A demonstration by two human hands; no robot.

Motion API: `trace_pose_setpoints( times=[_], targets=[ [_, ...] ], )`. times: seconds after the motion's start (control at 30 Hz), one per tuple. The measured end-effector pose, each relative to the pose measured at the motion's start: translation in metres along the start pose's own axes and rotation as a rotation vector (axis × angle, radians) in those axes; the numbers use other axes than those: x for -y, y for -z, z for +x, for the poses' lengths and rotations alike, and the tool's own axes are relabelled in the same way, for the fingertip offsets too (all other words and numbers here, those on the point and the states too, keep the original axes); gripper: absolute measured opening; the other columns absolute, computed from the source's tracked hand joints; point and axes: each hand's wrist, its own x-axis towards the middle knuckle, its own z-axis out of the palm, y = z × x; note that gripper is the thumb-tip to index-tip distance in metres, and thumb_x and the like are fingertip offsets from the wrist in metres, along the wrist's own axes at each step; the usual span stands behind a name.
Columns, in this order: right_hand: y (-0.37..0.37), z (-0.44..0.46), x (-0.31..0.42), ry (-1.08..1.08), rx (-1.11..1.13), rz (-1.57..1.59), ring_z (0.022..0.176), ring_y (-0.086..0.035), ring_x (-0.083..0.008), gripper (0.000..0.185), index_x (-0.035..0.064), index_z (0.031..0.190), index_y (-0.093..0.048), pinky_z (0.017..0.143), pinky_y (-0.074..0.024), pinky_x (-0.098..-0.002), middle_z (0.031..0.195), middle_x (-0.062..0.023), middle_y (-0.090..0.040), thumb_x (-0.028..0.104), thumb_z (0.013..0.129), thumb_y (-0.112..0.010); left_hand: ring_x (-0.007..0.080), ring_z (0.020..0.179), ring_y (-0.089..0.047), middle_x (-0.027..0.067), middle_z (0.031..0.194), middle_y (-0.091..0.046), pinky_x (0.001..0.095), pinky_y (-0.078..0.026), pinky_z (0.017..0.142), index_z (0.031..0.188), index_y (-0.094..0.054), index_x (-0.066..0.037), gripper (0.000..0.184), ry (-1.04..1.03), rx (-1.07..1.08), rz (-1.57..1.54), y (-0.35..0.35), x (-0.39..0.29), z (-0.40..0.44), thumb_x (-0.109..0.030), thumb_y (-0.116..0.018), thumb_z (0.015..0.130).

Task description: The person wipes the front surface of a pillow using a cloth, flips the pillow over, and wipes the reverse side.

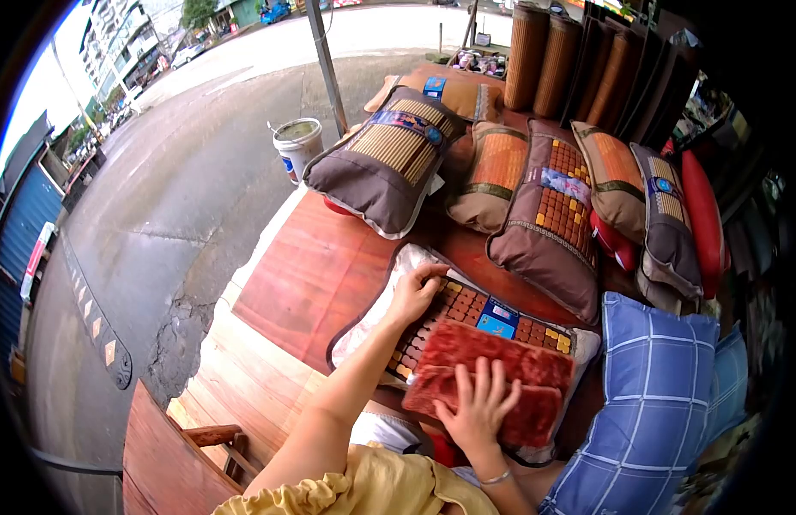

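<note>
A pillow with a panel of brown and amber wooden beads [457, 302] and a pale patterned border lies in front of me, with a blue label [498, 318] on the beads. The fingers of my left hand [415, 292] are curled at its far edge, beside the beads; the fingertips are partly hidden. Folded red plush cloth [501, 350] covers the near part of the beads. My right hand [481, 407] rests on this cloth, palm down, its fingers spread.
Several pillows, including a grey one [385, 163] and a brown beaded one [552, 223], lie beyond on the reddish wooden surface [316, 257]. Blue checked pillows [647, 395] stand at the right. Rolled mats [526, 60] stand behind; a white bucket [296, 146] sits at the left.
</note>
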Motion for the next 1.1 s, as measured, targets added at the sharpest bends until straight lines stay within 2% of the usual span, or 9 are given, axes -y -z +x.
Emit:
trace_pose_setpoints(
  times=[0.1, 0.23, 0.3, 0.5, 0.63, 0.77, 0.87, 1.0, 1.1],
  targets=[
    [-0.008, 0.036, 0.016, 0.119, -0.019, 0.077, 0.139, -0.036, -0.0358, 0.078, 0.0173, 0.137, -0.053, 0.109, -0.0209, -0.0667, 0.145, -0.0152, -0.045, 0.051, 0.071, -0.077, 0.0166, 0.096, -0.067, 0.0099, 0.105, -0.073, 0.0298, -0.053, 0.087, 0.117, -0.067, 0.0, 0.028, 0.011, 0.002, -0.063, 0.0, 0.007, 0.001, -0.004, -0.053, 0.093],
    [-0.003, 0.078, 0.007, 0.132, 0.004, 0.149, 0.132, -0.043, -0.0319, 0.075, 0.0134, 0.13, -0.059, 0.109, -0.0256, -0.0606, 0.136, -0.0137, -0.053, 0.056, 0.071, -0.075, 0.017, 0.098, -0.067, 0.0101, 0.105, -0.072, 0.0302, -0.052, 0.091, 0.117, -0.067, 0.0, 0.028, 0.031, 0.021, -0.108, 0.002, 0.007, 0.003, -0.003, -0.053, 0.093],
    [0.0, 0.088, -0.012, 0.066, 0.023, 0.17, 0.132, -0.044, -0.031, 0.074, 0.0115, 0.13, -0.06, 0.11, -0.0253, -0.0596, 0.135, -0.0143, -0.055, 0.056, 0.073, -0.074, 0.0168, 0.1, -0.066, 0.0097, 0.105, -0.072, 0.03, -0.051, 0.092, 0.118, -0.067, 0.0, 0.029, -0.054, 0.01, -0.015, 0.002, 0.004, 0.002, -0.002, -0.052, 0.093],
    [0.016, 0.059, -0.095, -0.22, -0.011, 0.11, 0.132, -0.045, -0.0323, 0.067, 0.0101, 0.129, -0.061, 0.111, -0.0258, -0.0582, 0.135, -0.0124, -0.057, 0.052, 0.078, -0.072, 0.0165, 0.099, -0.066, 0.0095, 0.106, -0.071, 0.0292, -0.051, 0.091, 0.117, -0.066, 0.001, 0.029, -0.014, 0.0, -0.087, 0.001, -0.003, -0.001, -0.001, -0.051, 0.093],
    [0.031, 0.008, -0.106, -0.315, -0.037, 0.111, 0.137, -0.039, -0.0364, 0.075, 0.009, 0.135, -0.054, 0.111, -0.0238, -0.06, 0.147, -0.0147, -0.046, 0.049, 0.075, -0.074, 0.0163, 0.098, -0.066, 0.0094, 0.105, -0.071, 0.0291, -0.052, 0.089, 0.118, -0.066, 0.001, 0.029, 0.009, 0.001, -0.106, 0.0, -0.001, -0.001, -0.002, -0.052, 0.093],
    [0.035, -0.031, -0.068, -0.185, -0.05, 0.017, 0.14, -0.033, -0.0418, 0.087, 0.012, 0.137, -0.052, 0.11, -0.0212, -0.0665, 0.149, -0.0192, -0.041, 0.053, 0.066, -0.08, 0.0153, 0.097, -0.067, 0.0096, 0.104, -0.072, 0.0283, -0.052, 0.089, 0.118, -0.067, 0.001, 0.029, -0.007, 0.001, -0.079, 0.0, 0.005, 0.0, -0.004, -0.052, 0.093],
    [0.023, -0.03, -0.04, -0.113, -0.001, -0.003, 0.142, -0.03, -0.041, 0.101, 0.014, 0.141, -0.046, 0.111, -0.0158, -0.0677, 0.152, -0.019, -0.038, 0.041, 0.054, -0.09, 0.0143, 0.101, -0.065, 0.0082, 0.11, -0.071, 0.0282, -0.051, 0.091, 0.118, -0.066, 0.002, 0.028, 0.022, 0.034, -0.007, 0.001, -0.003, -0.001, -0.001, -0.051, 0.095],
    [0.005, 0.01, -0.006, 0.093, 0.081, 0.028, 0.141, -0.031, -0.0378, 0.099, 0.0201, 0.142, -0.046, 0.111, -0.0198, -0.0652, 0.149, -0.0155, -0.039, 0.044, 0.056, -0.09, 0.0147, 0.103, -0.065, 0.0088, 0.111, -0.07, 0.0285, -0.051, 0.091, 0.119, -0.065, 0.002, 0.028, 0.034, 0.046, -0.051, 0.002, 0.0, 0.001, -0.001, -0.051, 0.095],
    [-0.008, 0.042, 0.023, 0.243, 0.113, 0.024, 0.14, -0.034, -0.0333, 0.091, 0.0225, 0.138, -0.05, 0.112, -0.0228, -0.0634, 0.147, -0.0119, -0.043, 0.044, 0.059, -0.088, 0.0164, 0.104, -0.065, 0.01, 0.111, -0.071, 0.0288, -0.05, 0.093, 0.121, -0.065, 0.002, 0.03, 0.044, 0.032, -0.229, 0.005, 0.006, 0.004, -0.003, -0.05, 0.095]
  ],
)
